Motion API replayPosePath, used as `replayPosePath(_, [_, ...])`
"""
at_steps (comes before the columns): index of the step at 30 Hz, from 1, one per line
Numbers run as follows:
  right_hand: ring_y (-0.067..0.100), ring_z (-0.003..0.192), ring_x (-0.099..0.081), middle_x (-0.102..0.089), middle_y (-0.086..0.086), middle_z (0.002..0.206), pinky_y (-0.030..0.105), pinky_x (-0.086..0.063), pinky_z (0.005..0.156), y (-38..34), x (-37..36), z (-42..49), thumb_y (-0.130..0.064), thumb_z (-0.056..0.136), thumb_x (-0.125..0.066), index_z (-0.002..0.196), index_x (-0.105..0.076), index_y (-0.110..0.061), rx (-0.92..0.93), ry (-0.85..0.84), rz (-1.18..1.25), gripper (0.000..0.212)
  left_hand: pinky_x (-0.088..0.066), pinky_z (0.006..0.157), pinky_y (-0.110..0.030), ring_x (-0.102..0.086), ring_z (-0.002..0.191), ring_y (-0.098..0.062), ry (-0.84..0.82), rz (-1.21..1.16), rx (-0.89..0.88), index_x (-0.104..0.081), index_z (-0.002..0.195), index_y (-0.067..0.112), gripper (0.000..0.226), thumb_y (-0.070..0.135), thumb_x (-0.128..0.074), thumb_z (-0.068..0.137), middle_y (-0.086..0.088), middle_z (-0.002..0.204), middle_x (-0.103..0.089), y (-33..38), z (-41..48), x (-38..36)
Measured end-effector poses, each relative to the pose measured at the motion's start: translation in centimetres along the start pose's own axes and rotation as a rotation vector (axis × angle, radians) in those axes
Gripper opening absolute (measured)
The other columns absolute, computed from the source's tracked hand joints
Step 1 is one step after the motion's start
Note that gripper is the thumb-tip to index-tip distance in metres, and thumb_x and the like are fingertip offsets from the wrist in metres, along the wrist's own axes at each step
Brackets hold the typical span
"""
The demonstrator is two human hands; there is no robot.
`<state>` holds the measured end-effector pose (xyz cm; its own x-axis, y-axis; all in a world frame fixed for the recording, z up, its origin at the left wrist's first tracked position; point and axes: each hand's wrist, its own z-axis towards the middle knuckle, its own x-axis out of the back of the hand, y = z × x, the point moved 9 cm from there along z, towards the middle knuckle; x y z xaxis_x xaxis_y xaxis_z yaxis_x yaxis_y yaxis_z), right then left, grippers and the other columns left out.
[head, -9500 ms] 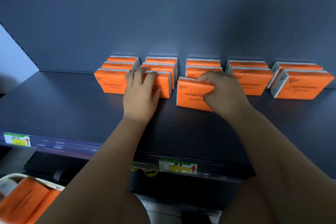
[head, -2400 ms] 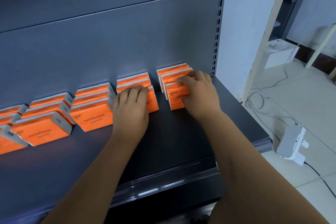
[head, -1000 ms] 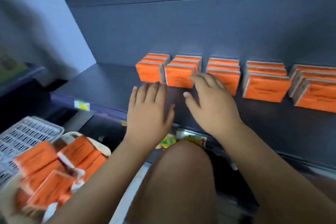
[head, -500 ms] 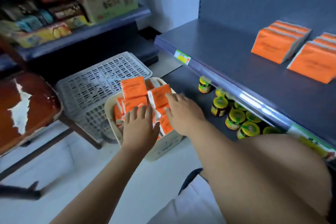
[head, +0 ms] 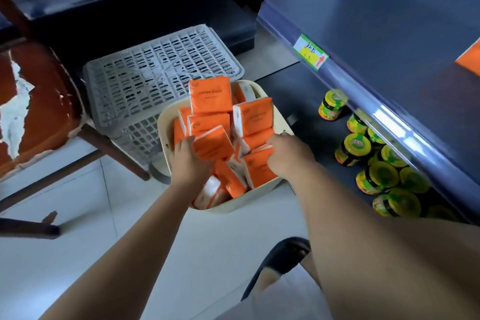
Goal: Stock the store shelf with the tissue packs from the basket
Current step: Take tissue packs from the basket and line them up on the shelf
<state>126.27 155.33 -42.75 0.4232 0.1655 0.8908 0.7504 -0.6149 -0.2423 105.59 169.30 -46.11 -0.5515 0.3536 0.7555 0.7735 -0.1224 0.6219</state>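
Note:
A cream basket (head: 235, 206) on the floor holds several orange tissue packs (head: 210, 96) in a loose heap. My left hand (head: 189, 163) is in the basket and grips one orange pack (head: 213, 146), which is tilted up above the others. My right hand (head: 289, 156) reaches in from the right with its fingers curled over the edge of another pack (head: 259, 167). The dark store shelf (head: 389, 21) runs along the upper right. A corner of an orange pack (head: 470, 57) on it shows at the frame's right edge.
A grey slotted crate (head: 155, 73) lies upside down behind the basket. A worn brown chair (head: 36, 101) stands at the left. Several green-lidded jars (head: 353, 147) fill the lower shelf under the price-tag rail (head: 310, 52). My slippered foot (head: 281, 258) is on the white tile floor.
I turned from the shelf down to the basket. Both hands went from hovering open over the packs to closing on them, and the left one has tilted a pack up.

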Motion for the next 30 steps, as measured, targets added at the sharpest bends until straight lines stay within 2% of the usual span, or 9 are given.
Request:
replayPosePath(4, [0.029, 0.121, -0.056, -0.062, 0.001, 0.130, 0.047, -0.043, 0.108, -2.9, -1.0, 2.1, -0.023, 0.091, -0.057, 0.124, -0.061, -0.026, 0.196, 0.054, -0.125, 0.033, -0.039, 0.108, -0.040, -0.046, 0.134, -0.034, 0.027, -0.052, 0.016, -0.053, 0.143, 0.012, 0.060, 0.010, -0.068, 0.084, -0.013, 0.145, -0.047, -1.4, 0.6, -0.8])
replayPosePath(9, [0.030, 0.119, -0.058, -0.062, 0.003, 0.130, 0.048, -0.052, 0.098, -3.5, -4.7, 4.0, -0.025, 0.096, -0.059, 0.129, -0.058, -0.027, 0.173, -0.134, -0.201, 0.033, -0.041, 0.107, -0.038, -0.049, 0.132, -0.032, 0.036, -0.053, 0.061, -0.059, 0.138, 0.019, 0.059, 0.011, -0.073, 0.081, -0.009, 0.142, -0.047, -2.2, 1.3, -1.6])
replayPosePath(13, [0.032, 0.140, -0.040, -0.047, 0.008, 0.148, 0.049, -0.041, 0.112, -3.5, -4.7, 5.2, -0.021, 0.098, -0.059, 0.142, -0.055, -0.022, 0.162, -0.161, -0.345, 0.044, -0.043, 0.102, -0.033, -0.054, 0.123, -0.027, 0.053, -0.148, 0.129, -0.065, 0.128, 0.023, 0.051, 0.011, -0.073, 0.079, -0.003, 0.135, -0.050, -2.6, 1.5, -1.2])
replayPosePath(16, [0.031, 0.137, -0.045, -0.058, 0.004, 0.138, 0.057, -0.023, 0.123, -3.9, -4.0, 5.3, -0.024, 0.097, -0.057, 0.132, -0.058, -0.031, 0.207, -0.085, -0.307, 0.037, -0.050, 0.104, -0.042, -0.060, 0.117, -0.025, 0.150, -0.308, 0.140, -0.066, 0.111, 0.032, 0.039, 0.012, -0.074, 0.078, -0.001, 0.125, -0.058, -2.4, 0.5, -0.3])
replayPosePath(19, [0.035, 0.120, -0.059, -0.067, 0.005, 0.108, 0.055, -0.017, 0.124, -4.0, -2.0, 5.1, -0.035, 0.100, -0.054, 0.113, -0.054, -0.030, 0.207, 0.002, -0.136, 0.014, -0.061, 0.087, -0.046, -0.072, 0.096, -0.024, 0.284, -0.564, 0.244, -0.065, 0.101, 0.027, 0.022, 0.022, -0.078, 0.084, 0.001, 0.099, -0.072, -2.8, -0.8, 1.2])
replayPosePath(22, [0.032, 0.112, -0.063, -0.070, 0.002, 0.106, 0.055, -0.027, 0.120, -2.8, 1.3, 5.1, -0.043, 0.093, -0.062, 0.114, -0.054, -0.029, 0.156, 0.122, 0.141, 0.026, -0.063, 0.083, -0.050, -0.077, 0.088, -0.030, 0.333, -0.759, 0.314, -0.067, 0.099, 0.022, 0.027, 0.035, -0.082, 0.082, -0.007, 0.094, -0.077, -2.9, -1.6, 1.7])
replayPosePath(25, [0.027, 0.103, -0.067, -0.072, -0.002, 0.107, 0.045, -0.052, 0.099, 1.0, 5.4, 4.2, -0.037, 0.086, -0.073, 0.114, -0.060, -0.029, 0.055, 0.318, 0.592, 0.032, -0.063, 0.085, -0.052, -0.077, 0.092, -0.035, 0.298, -0.927, 0.306, -0.071, 0.103, 0.017, 0.030, 0.033, -0.085, 0.081, -0.013, 0.096, -0.078, -0.5, -2.0, 2.0])
replayPosePath(27, [0.020, 0.095, -0.068, -0.069, -0.007, 0.097, 0.040, -0.056, 0.086, 3.1, 6.6, 2.8, -0.034, 0.084, -0.076, 0.104, -0.060, -0.026, -0.001, 0.366, 0.854, 0.027, -0.063, 0.084, -0.050, -0.078, 0.090, -0.032, 0.239, -0.940, 0.232, -0.073, 0.103, 0.020, 0.025, 0.028, -0.084, 0.082, -0.012, 0.099, -0.079, 2.4, -2.3, 2.1])
replayPosePath(30, [0.014, 0.082, -0.067, -0.068, -0.007, 0.086, 0.037, -0.056, 0.076, 3.9, 8.0, 0.0, -0.035, 0.082, -0.076, 0.092, -0.061, -0.021, -0.024, 0.461, 0.952, 0.023, -0.064, 0.068, -0.045, -0.076, 0.080, -0.030, 0.179, -0.992, 0.117, -0.072, 0.104, 0.018, 0.021, 0.024, -0.082, 0.087, -0.015, 0.097, -0.077, 7.1, -3.1, 2.6])
